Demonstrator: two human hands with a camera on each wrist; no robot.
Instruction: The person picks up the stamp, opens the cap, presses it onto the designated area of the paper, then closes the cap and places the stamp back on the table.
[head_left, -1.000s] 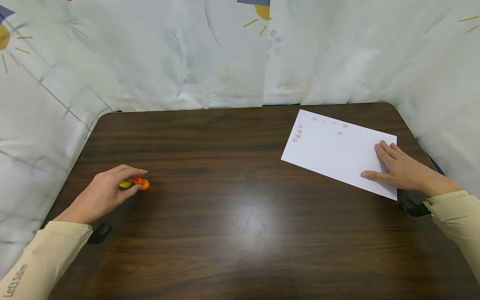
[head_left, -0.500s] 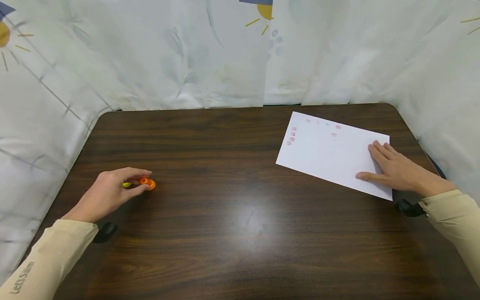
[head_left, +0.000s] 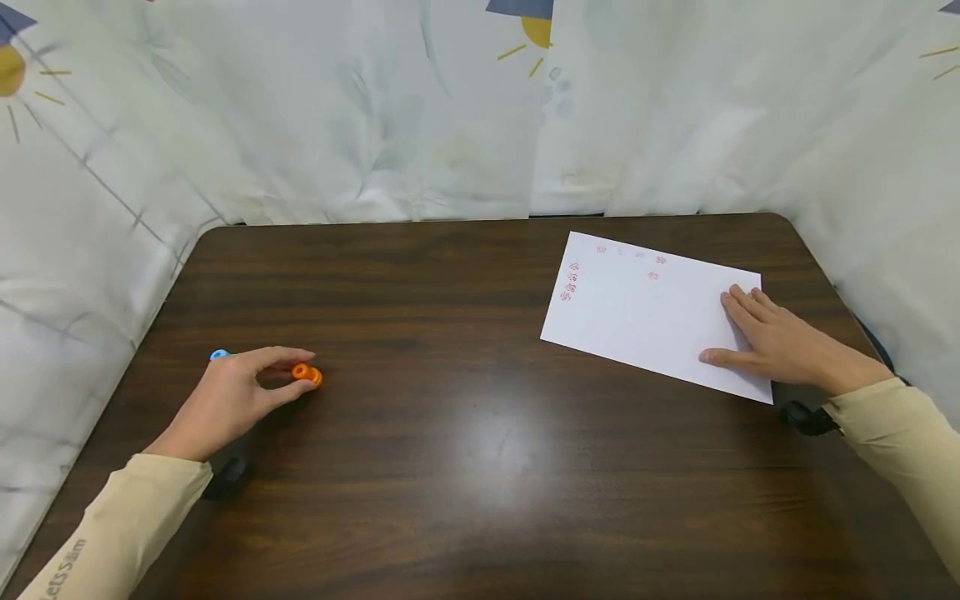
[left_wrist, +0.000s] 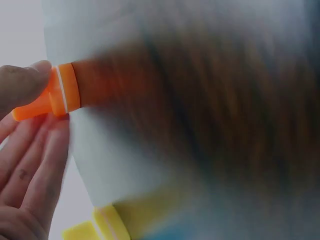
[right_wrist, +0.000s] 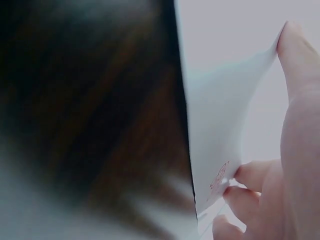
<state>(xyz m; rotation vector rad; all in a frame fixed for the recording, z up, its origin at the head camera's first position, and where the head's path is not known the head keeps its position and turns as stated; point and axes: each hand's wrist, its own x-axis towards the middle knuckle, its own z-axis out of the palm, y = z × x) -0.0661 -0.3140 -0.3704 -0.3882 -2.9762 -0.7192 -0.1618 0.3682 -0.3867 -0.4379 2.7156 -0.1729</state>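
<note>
The left hand (head_left: 240, 396) pinches a small orange stamp (head_left: 307, 374) between thumb and forefinger; the left wrist view shows the thumb on top of its narrow handle and the fingers (left_wrist: 42, 150) below it, with the wider ringed end pointing away from the palm. The stamp sits low over the dark wooden table (head_left: 465, 433), on its left half; whether it touches the surface cannot be told. A yellow stamp (left_wrist: 97, 227) shows at the bottom of the left wrist view, just beside the hand, and a small blue piece (head_left: 219, 355) peeks out behind the knuckles in the head view.

The right hand (head_left: 772, 346) lies flat on a white sheet of paper (head_left: 637, 308), fingers straight and together, thumb spread toward the near edge, pressing the sheet's right end against the table. In the right wrist view the fingertips (right_wrist: 250, 175) rest by a red mark on the paper. The sheet lies at a slant on the table's right half, well apart from the stamp, with small red stamped marks (head_left: 572, 279) along its far and left edges.

Both forearms wear beige sleeves (head_left: 120, 533). A pale printed curtain (head_left: 375, 108) hangs around the table on three sides.
</note>
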